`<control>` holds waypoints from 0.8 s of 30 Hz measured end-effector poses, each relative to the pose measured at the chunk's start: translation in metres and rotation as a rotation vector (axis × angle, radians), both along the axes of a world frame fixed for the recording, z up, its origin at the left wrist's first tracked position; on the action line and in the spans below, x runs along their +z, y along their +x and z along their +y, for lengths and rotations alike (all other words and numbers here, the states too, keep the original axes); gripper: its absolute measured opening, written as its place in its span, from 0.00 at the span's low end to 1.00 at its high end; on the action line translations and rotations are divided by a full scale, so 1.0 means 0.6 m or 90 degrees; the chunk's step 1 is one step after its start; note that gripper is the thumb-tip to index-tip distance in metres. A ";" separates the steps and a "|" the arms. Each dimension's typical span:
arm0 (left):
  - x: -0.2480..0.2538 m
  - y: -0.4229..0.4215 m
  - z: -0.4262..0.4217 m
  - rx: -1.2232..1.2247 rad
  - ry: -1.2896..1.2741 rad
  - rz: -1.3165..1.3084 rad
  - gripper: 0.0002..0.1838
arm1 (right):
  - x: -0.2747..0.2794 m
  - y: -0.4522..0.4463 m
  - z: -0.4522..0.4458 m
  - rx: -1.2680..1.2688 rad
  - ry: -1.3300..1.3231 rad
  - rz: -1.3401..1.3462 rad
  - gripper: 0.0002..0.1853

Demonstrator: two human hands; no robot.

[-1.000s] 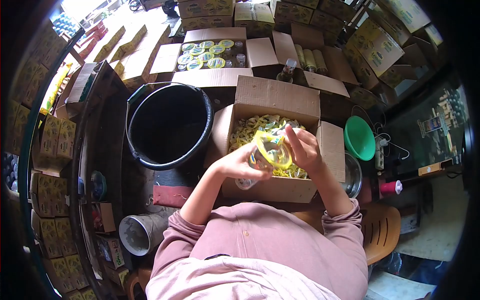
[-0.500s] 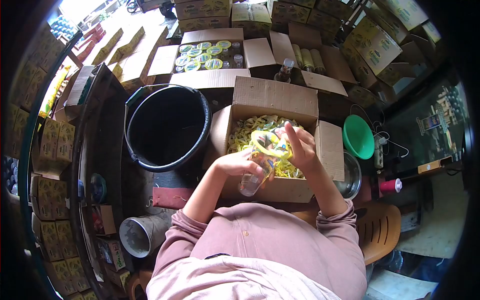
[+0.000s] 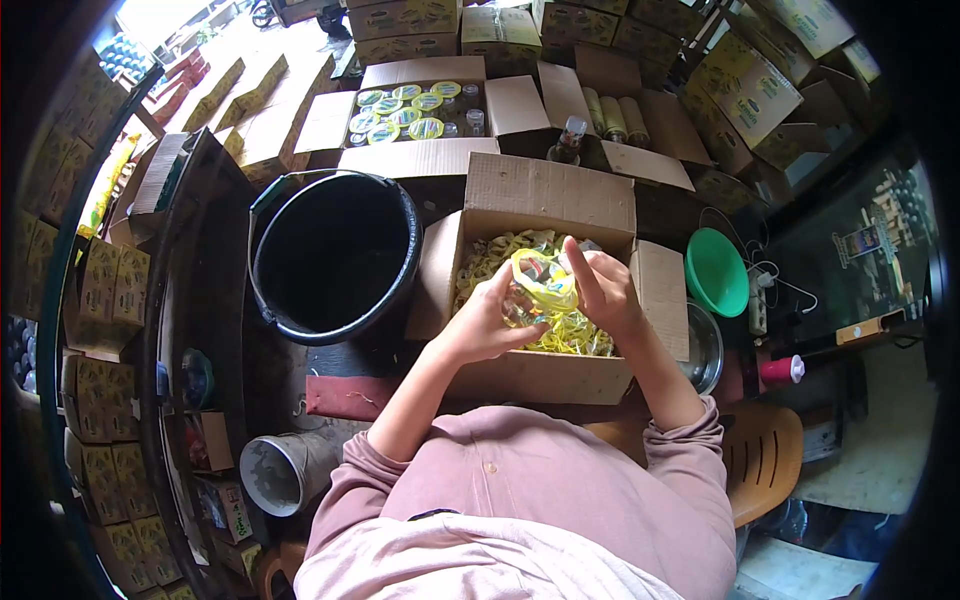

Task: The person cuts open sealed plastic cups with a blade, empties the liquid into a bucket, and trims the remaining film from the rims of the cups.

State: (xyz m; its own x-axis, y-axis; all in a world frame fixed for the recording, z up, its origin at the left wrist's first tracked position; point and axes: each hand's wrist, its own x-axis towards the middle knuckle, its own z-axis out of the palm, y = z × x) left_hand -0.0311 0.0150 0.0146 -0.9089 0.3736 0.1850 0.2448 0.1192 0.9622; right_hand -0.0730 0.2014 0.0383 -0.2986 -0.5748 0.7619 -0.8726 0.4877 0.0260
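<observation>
My left hand [image 3: 487, 322] is wrapped round a clear bottle [image 3: 518, 306], tilted away from me over the front of an open cardboard box [image 3: 550, 375]. Round the bottle's far end is a yellow printed plastic sleeve [image 3: 547, 290], its rim standing up in a ring. On the sleeve's right side, my right hand [image 3: 608, 292] has its fingers closed at the edge, with one finger pointing up. Beneath both hands, the box holds a heap of loose yellow plastic sleeves [image 3: 575, 335]. Fingers hide part of the bottle.
A black bucket [image 3: 290, 325] stands left of the box, a green bowl [image 3: 716, 272] and a metal bowl [image 3: 708, 345] to its right. Behind are a carton of yellow-topped bottles [image 3: 405, 113], a single bottle [image 3: 567, 140] and a carton of rolls [image 3: 617, 120]. A grey pail [image 3: 272, 475] is lower left.
The bottle has moved up and away from me, its base now hidden behind my left hand. My left hand has risen with it, and the sleeve's ring faces me more.
</observation>
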 end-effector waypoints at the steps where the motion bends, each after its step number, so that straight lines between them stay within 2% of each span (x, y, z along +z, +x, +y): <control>1: 0.009 0.001 -0.005 -0.030 0.013 -0.017 0.34 | -0.001 0.002 0.003 0.004 0.003 0.004 0.33; 3: 0.011 0.001 -0.009 -0.102 0.055 -0.093 0.35 | -0.005 0.005 0.005 0.017 0.003 0.010 0.33; 6: -0.008 -0.005 -0.015 -0.163 0.075 -0.097 0.34 | -0.005 0.007 0.005 0.046 -0.008 0.020 0.32; 14: 0.001 -0.006 -0.018 -0.490 0.281 -0.343 0.23 | 0.010 0.019 -0.003 0.102 -0.041 0.048 0.30; 17: -0.003 0.002 -0.018 -0.493 0.377 -0.392 0.22 | 0.012 0.022 -0.006 0.111 -0.055 0.060 0.29; 18: -0.002 0.005 -0.018 -0.482 0.414 -0.408 0.23 | 0.008 0.023 -0.006 0.115 -0.060 0.061 0.28; 19: -0.001 0.003 -0.015 -0.588 0.461 -0.441 0.28 | 0.006 0.023 -0.006 0.118 -0.066 0.063 0.28; 24: -0.017 0.009 0.005 -0.746 0.669 -0.587 0.36 | 0.023 0.025 -0.017 0.119 -0.071 0.070 0.23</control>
State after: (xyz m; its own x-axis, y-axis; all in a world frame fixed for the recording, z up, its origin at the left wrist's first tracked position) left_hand -0.0256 0.0178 0.0042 -0.2291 0.8940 0.3850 -0.8453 -0.3789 0.3767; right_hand -0.0579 0.1911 0.0519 -0.1066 -0.5235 0.8453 -0.9430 0.3228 0.0810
